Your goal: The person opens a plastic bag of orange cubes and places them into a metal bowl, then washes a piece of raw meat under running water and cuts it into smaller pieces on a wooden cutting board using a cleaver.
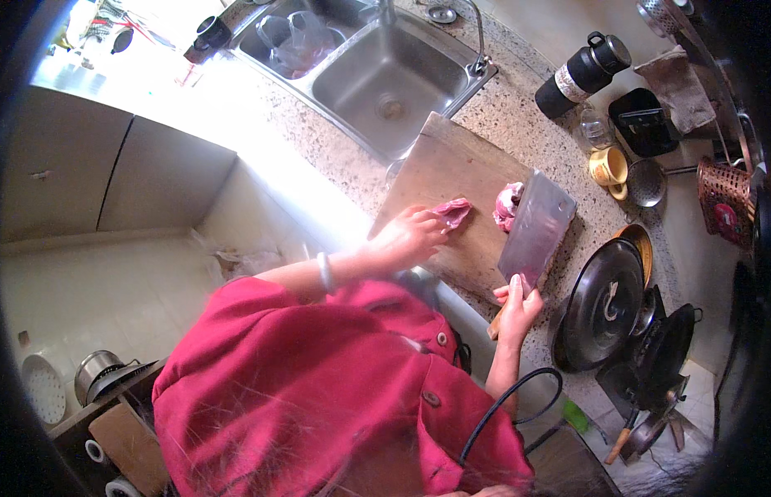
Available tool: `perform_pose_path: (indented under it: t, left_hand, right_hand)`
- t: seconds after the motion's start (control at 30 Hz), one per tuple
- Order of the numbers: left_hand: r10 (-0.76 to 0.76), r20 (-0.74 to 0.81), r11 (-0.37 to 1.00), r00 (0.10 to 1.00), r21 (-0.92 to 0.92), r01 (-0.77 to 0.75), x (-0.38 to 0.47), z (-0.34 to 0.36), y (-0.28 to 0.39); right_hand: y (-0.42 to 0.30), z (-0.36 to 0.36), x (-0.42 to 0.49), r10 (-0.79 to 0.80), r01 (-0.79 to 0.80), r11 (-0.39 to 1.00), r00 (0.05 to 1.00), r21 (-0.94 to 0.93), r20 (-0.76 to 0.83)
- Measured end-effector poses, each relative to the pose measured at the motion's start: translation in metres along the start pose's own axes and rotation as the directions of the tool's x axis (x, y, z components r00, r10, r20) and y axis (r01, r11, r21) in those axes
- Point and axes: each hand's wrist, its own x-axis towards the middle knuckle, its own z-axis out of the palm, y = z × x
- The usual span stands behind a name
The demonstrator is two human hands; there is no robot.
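A wooden cutting board (451, 164) lies on the speckled counter in front of me. My right hand (521, 307) grips a cleaver (537, 223) with a broad metal blade and a wooden handle. The blade is tilted flat side up over the board's right part. Beside its left edge sits a lump of raw meat (507, 205) with white fat, partly covered by the blade. My left hand (416, 236) rests on the board's left side, its fingers on a smaller strip of raw meat (455, 212). Those fingers hide the strip's near end.
Beyond the board is a double steel sink (392, 81) with a plastic bag (301, 46) in its left basin. A black flask (581, 77), a yellow mug (608, 168) and a skimmer (646, 182) are at right. A dark lidded pan (603, 304) stands near my right hand.
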Motion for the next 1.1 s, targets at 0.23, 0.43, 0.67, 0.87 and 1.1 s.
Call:
perform_pose_path:
  t: [0.23, 0.43, 0.67, 0.87, 1.1]
  left_hand:
    - [-0.057, -0.357, 0.994, 0.932, 0.070, 0.087, 0.037, 0.038, -0.001]
    - [-0.202, -0.425, 0.967, 0.882, 0.057, 0.249, 0.038, 0.020, 0.005]
    - [-0.253, -0.416, 0.963, 0.874, -0.198, 0.185, 0.040, 0.034, 0.009]
    - [-0.172, -0.452, 0.981, 0.875, -0.163, 0.108, 0.043, 0.043, 0.001]
    - [-0.328, -0.260, 0.930, 0.908, -0.254, 0.264, 0.047, 0.046, -0.001]
  right_hand:
    - [-0.010, 0.012, 0.019, -0.217, 0.303, 0.745, 0.952, -0.594, 0.215]
    - [-0.019, 0.017, 0.029, -0.218, 0.359, 0.666, 0.932, -0.653, 0.291]
    - [-0.033, 0.022, 0.034, -0.287, 0.549, 0.494, 0.835, -0.674, 0.469]
    - [-0.028, 0.027, 0.033, -0.275, 0.609, 0.398, 0.793, -0.686, 0.544]
    - [-0.031, 0.014, 0.036, -0.215, 0.629, 0.315, 0.776, -0.710, 0.593]
